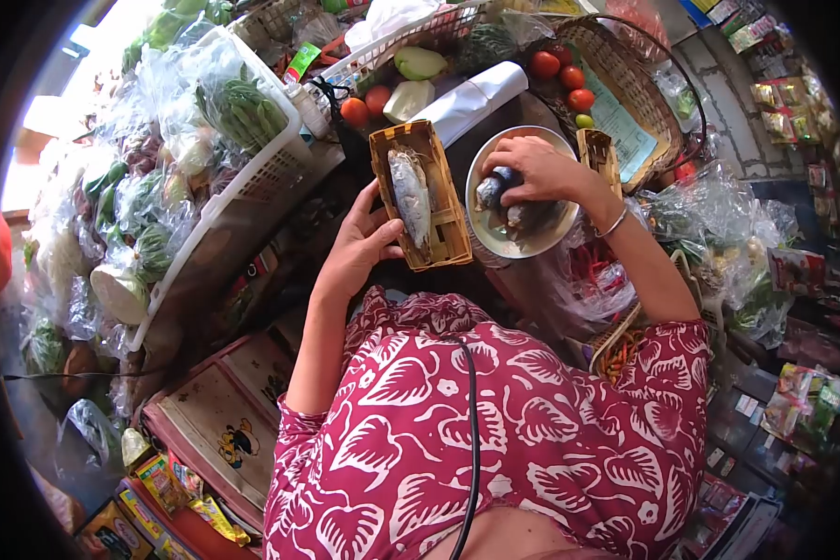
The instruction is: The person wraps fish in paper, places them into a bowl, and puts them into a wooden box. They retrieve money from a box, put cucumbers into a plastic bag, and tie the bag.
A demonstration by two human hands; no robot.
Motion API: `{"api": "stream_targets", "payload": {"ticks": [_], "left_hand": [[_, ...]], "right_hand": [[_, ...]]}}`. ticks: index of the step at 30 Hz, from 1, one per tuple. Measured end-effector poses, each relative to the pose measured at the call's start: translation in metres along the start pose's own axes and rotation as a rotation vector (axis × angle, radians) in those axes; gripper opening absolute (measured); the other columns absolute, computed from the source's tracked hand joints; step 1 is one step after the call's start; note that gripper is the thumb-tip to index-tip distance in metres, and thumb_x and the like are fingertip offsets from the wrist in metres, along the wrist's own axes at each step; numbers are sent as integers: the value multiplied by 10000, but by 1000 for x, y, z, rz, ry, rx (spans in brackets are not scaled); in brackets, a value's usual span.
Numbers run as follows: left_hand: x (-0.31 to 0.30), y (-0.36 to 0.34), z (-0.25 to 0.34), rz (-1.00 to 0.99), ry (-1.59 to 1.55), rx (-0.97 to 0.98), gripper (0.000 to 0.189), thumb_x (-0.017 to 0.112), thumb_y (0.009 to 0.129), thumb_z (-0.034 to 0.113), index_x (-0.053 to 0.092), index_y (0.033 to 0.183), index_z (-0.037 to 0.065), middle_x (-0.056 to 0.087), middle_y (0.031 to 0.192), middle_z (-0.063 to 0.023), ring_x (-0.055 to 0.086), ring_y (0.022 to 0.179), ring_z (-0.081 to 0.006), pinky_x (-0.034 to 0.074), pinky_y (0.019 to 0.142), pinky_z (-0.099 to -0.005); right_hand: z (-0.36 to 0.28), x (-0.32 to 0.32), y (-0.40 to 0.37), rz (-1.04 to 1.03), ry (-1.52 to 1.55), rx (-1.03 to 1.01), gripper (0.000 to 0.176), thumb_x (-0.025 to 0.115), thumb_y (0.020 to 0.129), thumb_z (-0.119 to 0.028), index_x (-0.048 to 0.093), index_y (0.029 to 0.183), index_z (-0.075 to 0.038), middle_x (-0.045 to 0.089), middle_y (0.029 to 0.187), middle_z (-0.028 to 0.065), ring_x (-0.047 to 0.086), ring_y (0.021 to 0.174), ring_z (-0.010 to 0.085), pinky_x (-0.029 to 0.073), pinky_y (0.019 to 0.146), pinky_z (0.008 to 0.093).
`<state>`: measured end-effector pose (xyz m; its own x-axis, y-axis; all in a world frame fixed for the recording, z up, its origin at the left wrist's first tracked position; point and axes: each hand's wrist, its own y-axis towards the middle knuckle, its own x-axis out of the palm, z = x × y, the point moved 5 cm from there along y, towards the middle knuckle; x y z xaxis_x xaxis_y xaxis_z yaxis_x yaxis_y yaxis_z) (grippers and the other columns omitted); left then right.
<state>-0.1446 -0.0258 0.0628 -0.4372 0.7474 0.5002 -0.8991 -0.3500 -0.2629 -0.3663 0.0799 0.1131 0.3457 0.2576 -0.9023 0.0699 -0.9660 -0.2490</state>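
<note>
My left hand [366, 233] is closed on the lower left side of a small woven basket [451, 219], thumb over its rim. A silvery fish [409, 198] lies lengthwise in that basket. Right beside it stands a round metal bowl [543, 245] with fish [488, 192] in it. My right hand [532, 168] reaches into the bowl from the right, its fingers curled round a dark-backed fish [507, 177]. A second small woven basket [599, 157] is partly hidden behind my right wrist.
A white crate [224, 191] of bagged vegetables fills the left. Behind the bowl lie a white paper roll [476, 101] and tomatoes [354, 112]. A handled wicker basket [658, 121] stands at the back right. Plastic bags [719, 219] and packets [807, 401] crowd the right side.
</note>
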Motion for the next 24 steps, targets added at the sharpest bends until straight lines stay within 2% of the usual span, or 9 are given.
{"api": "stream_targets", "payload": {"ticks": [6, 8, 10, 11, 12, 14, 17, 22, 24], "left_hand": [[6, 2, 1, -33, 34, -36, 700, 596, 858, 147, 183, 1421, 120, 536, 1183, -116, 565, 935, -122, 496, 697, -232], [8, 2, 0, -34, 22, -57, 695, 593, 859, 145, 185, 1422, 123, 536, 1181, -111, 564, 931, -120, 494, 701, -232], [10, 3, -1, -44, 22, -79, 690, 589, 861, 143, 188, 1422, 125, 536, 1179, -106, 563, 927, -119, 491, 706, -233], [10, 3, -1, -29, 9, -70, 686, 589, 860, 142, 194, 1420, 127, 540, 1170, -98, 564, 927, -118, 490, 708, -232], [15, 8, -3, -38, -1, -75, 682, 590, 858, 142, 201, 1419, 129, 544, 1162, -89, 564, 928, -118, 489, 710, -231], [18, 11, -7, -57, 12, -89, 682, 592, 856, 142, 207, 1417, 125, 547, 1156, -82, 564, 932, -115, 490, 711, -230], [20, 20, -9, -110, 36, -95, 673, 587, 857, 138, 208, 1412, 103, 524, 1183, -83, 562, 980, -140, 506, 748, -278], [26, 28, -12, -141, 38, -106, 685, 601, 851, 152, 206, 1407, 86, 502, 1208, -98, 563, 1021, -170, 523, 785, -326], [28, 31, -14, -146, 33, -115, 689, 605, 850, 156, 205, 1407, 87, 501, 1208, -100, 562, 1023, -170, 524, 785, -328]], "right_hand": [[13, -6, -2, 87, 40, -68, 299, 633, 755, -214, 578, 1024, -94, 569, 1042, 86, 526, 1017, 280, 388, 895, 404], [32, -7, 0, 113, 232, -103, 313, 596, 814, -168, 548, 1101, -52, 590, 1031, 90, 574, 927, 237, 446, 826, 323], [54, -11, -6, 140, 647, 111, 294, 548, 875, -154, 519, 1147, -46, 590, 1051, 52, 563, 933, 158, 447, 817, 286], [66, -18, -10, 262, 661, 82, 288, 501, 915, -157, 500, 1177, -35, 578, 1087, 33, 553, 974, 128, 456, 826, 279], [82, -29, -38, 701, 1033, 240, 312, 490, 927, -205, 501, 1187, -32, 575, 1114, 55, 550, 1021, 144, 459, 863, 299], [103, -46, -60, 610, 1475, 95, 358, 471, 936, -283, 500, 1195, -37, 579, 1123, 62, 553, 1039, 153, 463, 884, 321], [130, -53, -116, 678, 1588, 303, 380, 479, 927, -335, 515, 1181, -54, 603, 1074, 53, 589, 960, 153, 472, 871, 333], [178, 11, -167, 439, 871, 861, 328, 571, 880, -261, 555, 1085, -6, 579, 919, 13, 529, 819, 97, 438, 735, 250], [175, 29, -158, 372, 585, 769, 377, 592, 858, -278, 539, 1083, 21, 575, 879, 37, 519, 791, 126, 435, 714, 267]]}}
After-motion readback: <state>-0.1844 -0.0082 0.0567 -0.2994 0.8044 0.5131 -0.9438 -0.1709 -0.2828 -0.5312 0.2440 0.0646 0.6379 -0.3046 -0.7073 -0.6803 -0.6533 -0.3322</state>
